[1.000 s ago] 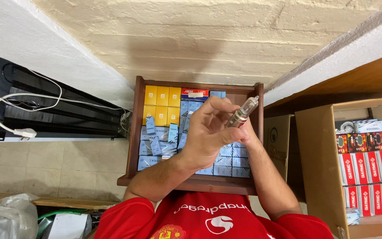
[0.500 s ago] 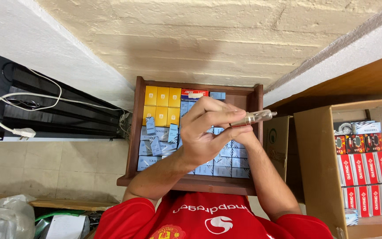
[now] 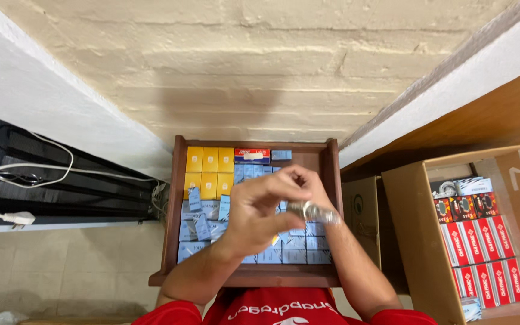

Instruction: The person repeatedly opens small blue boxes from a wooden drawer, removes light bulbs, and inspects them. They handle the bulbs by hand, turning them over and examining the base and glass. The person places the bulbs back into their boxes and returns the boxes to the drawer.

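My left hand [image 3: 260,210] and right hand [image 3: 308,189] clamp together on a small metal spark plug [image 3: 314,212], held above the wooden drawer [image 3: 170,241]. I judge it light, rigid, slightly slippery; grip the threaded metal body.

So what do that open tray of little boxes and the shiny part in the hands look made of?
The tray looks like dark brown wood with a dull finish, with plank-like walls. The small part held between both hands looks like bright metal, silvery with highlights, though it is blurred. The yellow boxes look like printed cardboard.
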